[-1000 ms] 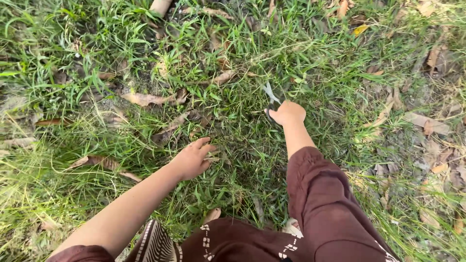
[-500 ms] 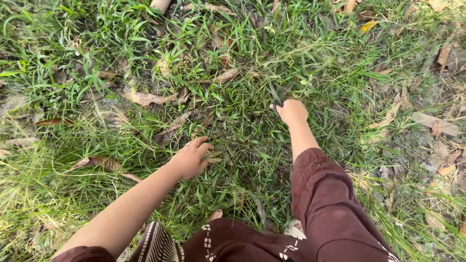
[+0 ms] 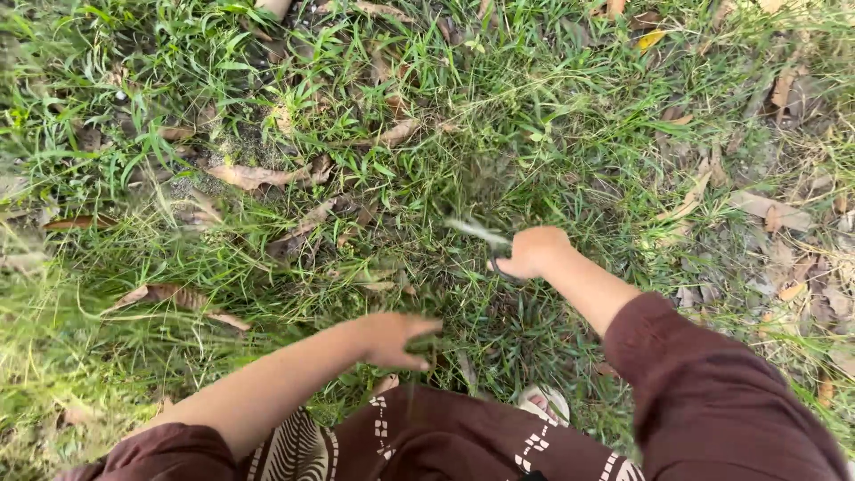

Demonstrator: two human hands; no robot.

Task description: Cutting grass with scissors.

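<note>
Nearest the camera, the lap is covered in dark maroon cloth [image 3: 463, 445] with pale printed marks, and a sandalled foot [image 3: 545, 403] shows at its edge. Just beyond, the left hand [image 3: 392, 339] sits low over the grass [image 3: 499, 134], its fingers loosely spread and curved into the blades; whether it has a tuft pinched is hidden by blur.

Farther out and to the right, the right hand [image 3: 534, 252] is closed around the handle of a small curved blade [image 3: 481, 234], probably a sickle. The metal is motion-blurred and points left across the turf, just above the ground.

The tool looks light, stiff and sharp, safe to hold only at the handle, as it is here. The grass is soft, thin and springy; it would likely slip through a loose grip, so it is best gathered low, near the roots.

Beyond the hands lie dry brown leaves [image 3: 258, 175] and bare soil among the green.
</note>
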